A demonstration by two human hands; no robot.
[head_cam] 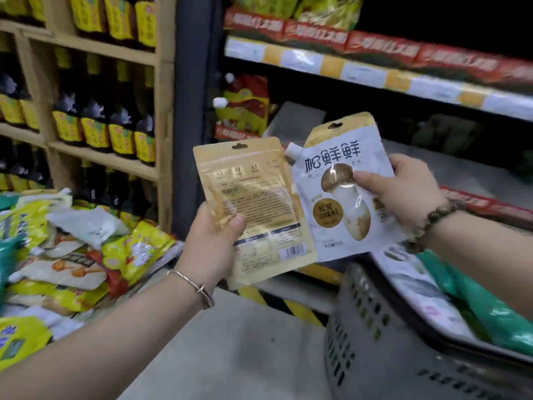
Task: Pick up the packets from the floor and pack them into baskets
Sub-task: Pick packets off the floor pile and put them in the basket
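Pinching packet (259, 197), left hand (210, 246); right hand (403, 192), seemingly, pouch (331, 243).

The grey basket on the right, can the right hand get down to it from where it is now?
Probably yes. The right hand, gripping the white pouch, hangs just above the open top of the grey basket, with nothing between them. A green packet lies inside, further right.
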